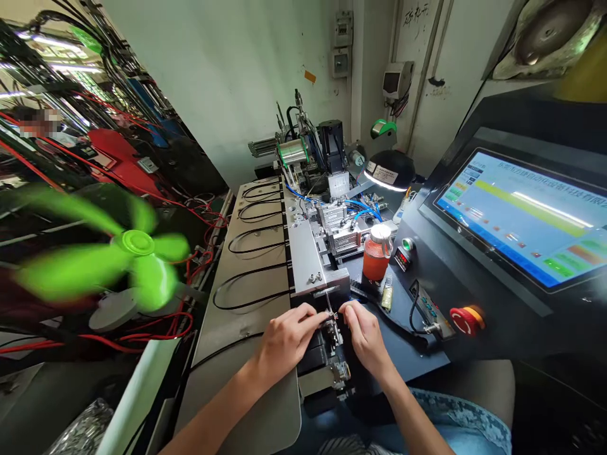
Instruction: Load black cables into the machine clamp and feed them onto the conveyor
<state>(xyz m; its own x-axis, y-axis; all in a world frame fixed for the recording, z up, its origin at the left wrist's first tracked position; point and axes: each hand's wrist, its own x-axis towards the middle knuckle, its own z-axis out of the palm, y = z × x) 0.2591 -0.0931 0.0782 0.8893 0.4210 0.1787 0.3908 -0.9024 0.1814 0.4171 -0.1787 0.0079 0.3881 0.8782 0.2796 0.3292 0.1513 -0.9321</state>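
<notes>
My left hand (288, 333) reaches over the edge of the metal machine table, its thumb and index finger pinched together. A black cable (227, 345) runs across the table and passes under this hand; fine wire ends show at the fingertips. Close by on the right, my right hand (364, 333) is closed in a pinch, and whatever lies between its fingers is too small to name. Below and between both hands sits a small metal clamp fixture (336, 335). Ahead of the fingers stands a metal block (337, 278) at the end of a long rail.
More looped black cables (251, 273) lie along the table (246, 392). A jar with red contents (377, 254) stands ahead on the right. A touchscreen (526, 218) and a red emergency stop button (467, 320) are at right. A green fan (137, 243) spins at left. A lamp (389, 170) shines over pneumatic cylinders.
</notes>
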